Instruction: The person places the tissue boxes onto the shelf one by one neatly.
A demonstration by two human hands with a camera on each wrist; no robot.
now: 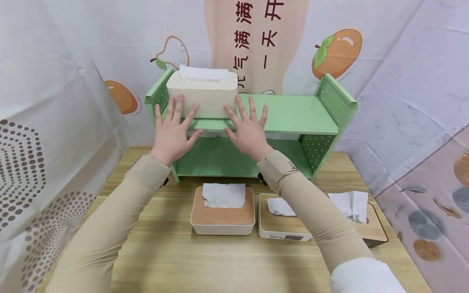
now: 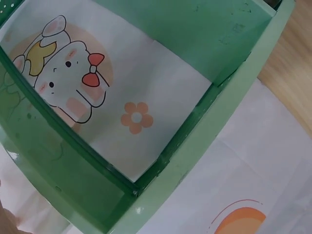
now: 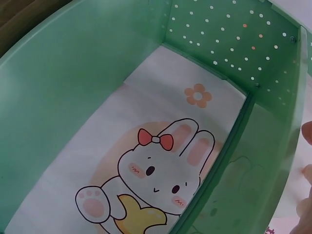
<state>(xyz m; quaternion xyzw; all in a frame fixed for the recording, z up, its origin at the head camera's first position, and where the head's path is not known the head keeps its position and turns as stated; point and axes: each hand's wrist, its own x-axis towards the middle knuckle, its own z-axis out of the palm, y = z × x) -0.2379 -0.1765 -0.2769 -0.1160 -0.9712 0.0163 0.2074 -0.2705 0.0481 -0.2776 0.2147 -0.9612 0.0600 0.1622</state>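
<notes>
A cream tissue box (image 1: 210, 95) with a white tissue (image 1: 203, 74) sticking out of its top stands at the left end of the upper level of a green two-tier shelf (image 1: 293, 114). My left hand (image 1: 171, 134), fingers spread, is at the lower left of the box's front. Opposite it, my right hand (image 1: 250, 132) is spread at the box's lower right corner. Fingertips of both hands overlap the box in the head view; whether they press on it I cannot tell. Both wrist views mostly show the shelf's green panels, with only a bit of fingers (image 3: 305, 195) at the edge.
On the wooden table (image 1: 205, 264), before the shelf, stand a tissue box with a brown lid (image 1: 223, 215), a white one with a wooden lid (image 1: 282, 224) and a dark one with a wooden lid (image 1: 373, 228). Printed cloth (image 1: 121, 40) hangs around the table.
</notes>
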